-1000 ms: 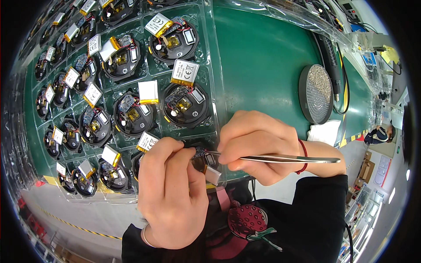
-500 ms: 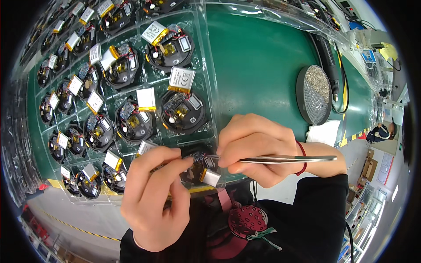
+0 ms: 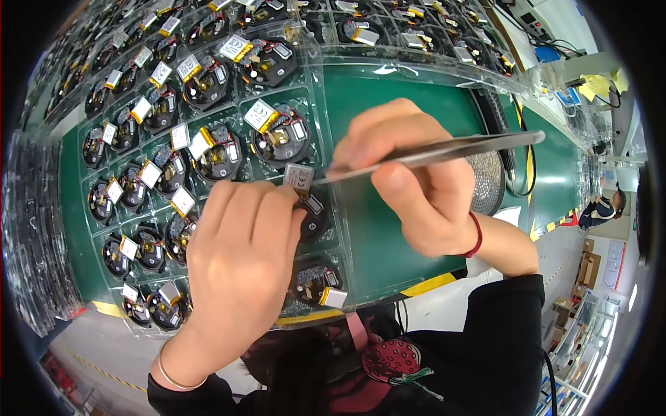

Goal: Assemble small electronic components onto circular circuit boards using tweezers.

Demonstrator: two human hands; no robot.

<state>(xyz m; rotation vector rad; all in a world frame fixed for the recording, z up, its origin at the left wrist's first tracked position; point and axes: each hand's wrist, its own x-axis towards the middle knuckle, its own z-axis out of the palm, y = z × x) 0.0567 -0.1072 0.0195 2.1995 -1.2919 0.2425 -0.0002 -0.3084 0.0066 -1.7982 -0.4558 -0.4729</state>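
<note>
My left hand [image 3: 239, 260] is bent over a round black housing [image 3: 316, 216] in the tray's right-hand column. Its fingers are drawn together at the housing's left side, and whatever they pinch is hidden. A silver flat battery [image 3: 299, 177] stands out from that housing, just beyond my fingertips. In my right hand [image 3: 416, 180] is a pair of metal tweezers [image 3: 458, 147], smeared by motion. The tips point left, close to the battery; whether they touch it I cannot tell. Nearer me, another housing [image 3: 310, 284] has its battery [image 3: 334, 297] lying at its lower right.
The clear plastic tray [image 3: 338, 256] holds several more housings with batteries and thin wires on the green mat [image 3: 388, 243]. More filled trays lie behind. At right are a round dish of small metallic pieces [image 3: 487, 182], a black pen-shaped tool [image 3: 494, 118] and a white cloth [image 3: 510, 216].
Both hands have moved from the nearest housing to the one beyond it. The tweezers have lifted and tilted. My head view has shifted, showing more of the far trays.
</note>
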